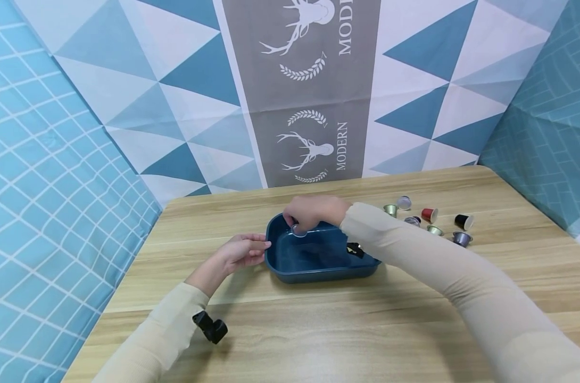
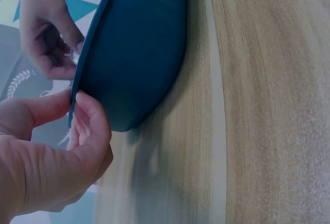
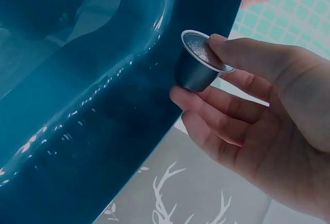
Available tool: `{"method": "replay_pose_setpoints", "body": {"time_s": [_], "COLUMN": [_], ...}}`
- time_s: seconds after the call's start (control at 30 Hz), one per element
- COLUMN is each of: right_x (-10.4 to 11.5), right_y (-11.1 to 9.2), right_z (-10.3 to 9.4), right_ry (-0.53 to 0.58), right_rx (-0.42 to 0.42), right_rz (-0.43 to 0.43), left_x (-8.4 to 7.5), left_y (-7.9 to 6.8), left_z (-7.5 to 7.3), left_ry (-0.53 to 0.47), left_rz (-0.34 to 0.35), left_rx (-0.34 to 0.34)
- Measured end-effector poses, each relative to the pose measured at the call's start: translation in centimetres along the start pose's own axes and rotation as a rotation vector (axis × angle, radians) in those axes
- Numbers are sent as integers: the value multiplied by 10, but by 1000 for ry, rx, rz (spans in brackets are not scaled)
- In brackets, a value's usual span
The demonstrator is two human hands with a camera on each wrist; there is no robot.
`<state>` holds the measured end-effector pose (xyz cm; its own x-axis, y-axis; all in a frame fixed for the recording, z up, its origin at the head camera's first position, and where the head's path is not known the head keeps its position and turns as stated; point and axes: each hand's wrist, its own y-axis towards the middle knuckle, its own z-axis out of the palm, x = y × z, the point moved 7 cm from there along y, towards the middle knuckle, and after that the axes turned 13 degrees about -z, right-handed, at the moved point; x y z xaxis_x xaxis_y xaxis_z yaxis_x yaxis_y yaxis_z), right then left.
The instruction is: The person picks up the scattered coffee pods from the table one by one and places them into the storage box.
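Capsule (image 1: 298, 231) over blue tray (image 1: 314, 276)
Left hand (image 1: 244, 250) is gripping its left end; right hand (image 1: 310, 211) is holding the capsule; more capsules (image 1: 429, 215) are lying rightward

MODERN on the grey strip (image 1: 304, 96)

Beyond the table (image 1: 271, 324), near the strip's right edge, the lower word (image 1: 341, 146) reads MODERN in white capitals, turned sideways and running upward. Higher up, the upper word (image 1: 345, 26) shows MODE before the frame cuts it. Beside each word stands a white deer (image 1: 314, 151) sign with leaf sprigs (image 1: 308, 115). Antlers (image 3: 161, 193) show in the right wrist view, a sprig in the left.
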<state>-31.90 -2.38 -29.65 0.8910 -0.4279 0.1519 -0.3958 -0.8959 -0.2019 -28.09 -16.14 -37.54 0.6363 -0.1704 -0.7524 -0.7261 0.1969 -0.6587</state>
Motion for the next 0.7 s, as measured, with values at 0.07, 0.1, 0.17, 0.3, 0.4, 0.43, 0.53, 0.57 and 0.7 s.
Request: {"method": "replay_pose_setpoints", "body": {"time_s": [0.07, 0.1, 0.17, 0.3, 0.4, 0.43, 0.53, 0.57, 0.7], "right_x": [1, 1, 4, 9, 12, 12, 13, 14, 15], "right_y": [5, 7, 11, 15, 18, 19, 22, 23, 27], "right_z": [1, 2, 3, 6, 8, 9, 11, 12, 17], "right_ry": [1, -1, 1, -11, -23, -24, -23, -23, -35], "right_rx": [20, 29, 44, 66, 69, 67, 58, 54, 50], "right_rz": [15, 19, 21, 12, 14, 16, 14, 11, -7], "left_x": [0, 0, -1, 0, -1, -2, -2, -2, -2], "left_y": [-1, -2, -2, -1, -3, -4, -2, -3, -5], "left_z": [0, 0, 0, 0, 2, 2, 0, 0, 1], "left_ry": [-6, -8, -9, -8, -6, -6, -14, -15, -10], "left_rz": [0, 0, 0, 2, 20, 25, 49, 52, 26], "left_rx": [4, 8, 16, 29, 51, 57, 100, 104, 59]}}
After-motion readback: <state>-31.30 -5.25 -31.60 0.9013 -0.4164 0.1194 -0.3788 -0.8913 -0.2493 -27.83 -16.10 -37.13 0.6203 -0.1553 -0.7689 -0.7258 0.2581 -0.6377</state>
